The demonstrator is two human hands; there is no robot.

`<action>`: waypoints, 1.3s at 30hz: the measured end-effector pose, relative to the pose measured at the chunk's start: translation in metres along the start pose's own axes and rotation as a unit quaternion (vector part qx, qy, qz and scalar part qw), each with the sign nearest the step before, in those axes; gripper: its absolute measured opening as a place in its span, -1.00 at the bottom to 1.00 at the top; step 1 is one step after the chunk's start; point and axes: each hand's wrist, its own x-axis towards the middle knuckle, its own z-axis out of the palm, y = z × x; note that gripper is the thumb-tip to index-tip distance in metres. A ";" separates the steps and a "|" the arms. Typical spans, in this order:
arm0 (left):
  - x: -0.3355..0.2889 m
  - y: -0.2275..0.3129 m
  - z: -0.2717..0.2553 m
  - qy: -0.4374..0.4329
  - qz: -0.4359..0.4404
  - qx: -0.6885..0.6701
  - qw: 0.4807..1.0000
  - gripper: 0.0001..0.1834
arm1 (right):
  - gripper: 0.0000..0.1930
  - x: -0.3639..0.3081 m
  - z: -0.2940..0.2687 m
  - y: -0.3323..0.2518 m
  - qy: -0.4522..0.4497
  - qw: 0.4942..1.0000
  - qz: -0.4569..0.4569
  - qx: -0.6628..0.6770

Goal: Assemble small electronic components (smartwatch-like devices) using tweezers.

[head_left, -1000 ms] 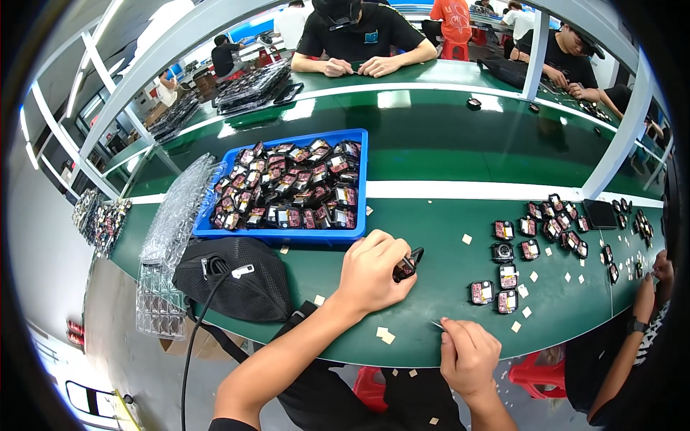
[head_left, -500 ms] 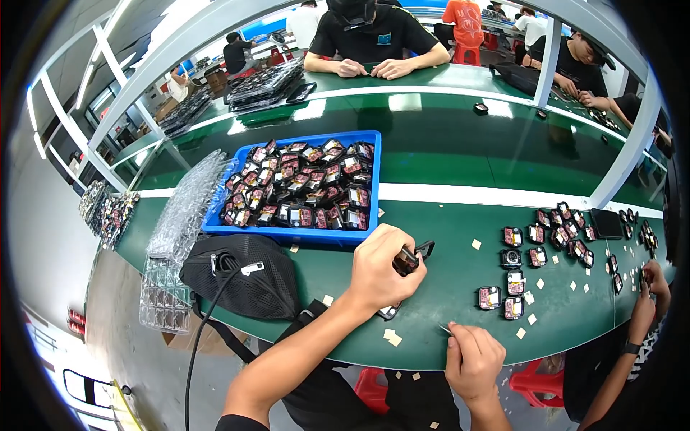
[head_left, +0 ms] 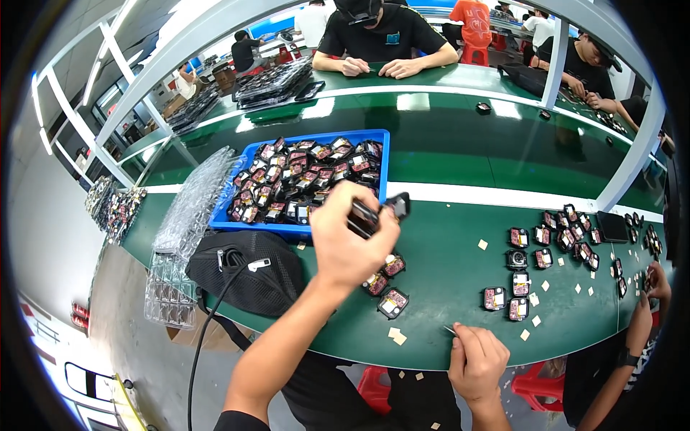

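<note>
Now, line by line:

Blue bin [head_left: 382, 154]: sits on the green bench [head_left: 460, 244], heaped with small dark modules with red and pale faces [head_left: 302, 179].

Clear blister trays [head_left: 188, 215]: stacked at the bin's left, hanging over the bench edge; what their pockets hold cannot be made out.

Black mesh bag [head_left: 248, 269]: just in front of the bin, a cable trailing from it to the floor.

Left hand [head_left: 348, 233]: raised above the bench, fingers clamped on a small black module [head_left: 377, 214] that juts out toward the bin's near right corner.

Right hand [head_left: 476, 359]: at the near bench edge, fingers pinched on what looks like fine tweezers [head_left: 450, 330], though the tip is too small to be sure.

Loose modules [head_left: 388, 284]: three lie under the left hand; more spread to the right among pale square stickers [head_left: 397, 335].

Change: the left hand has lifted and moved up toward the bin since half a second ago; the right hand stays at the edge.
</note>
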 end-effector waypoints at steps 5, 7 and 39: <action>0.067 -0.014 -0.060 0.129 -0.027 0.189 0.973 -0.79 | -0.77 0.002 -0.003 -0.005 -0.018 1.000 0.007 0.019; 0.091 -0.033 -0.077 0.164 -0.053 0.228 0.958 -0.78 | -0.80 0.002 -0.005 -0.007 -0.031 0.999 0.009 0.038; -0.078 0.025 -0.026 -0.358 0.224 0.233 0.876 -0.51 | -0.76 0.001 -0.001 -0.002 -0.015 1.000 -0.020 0.015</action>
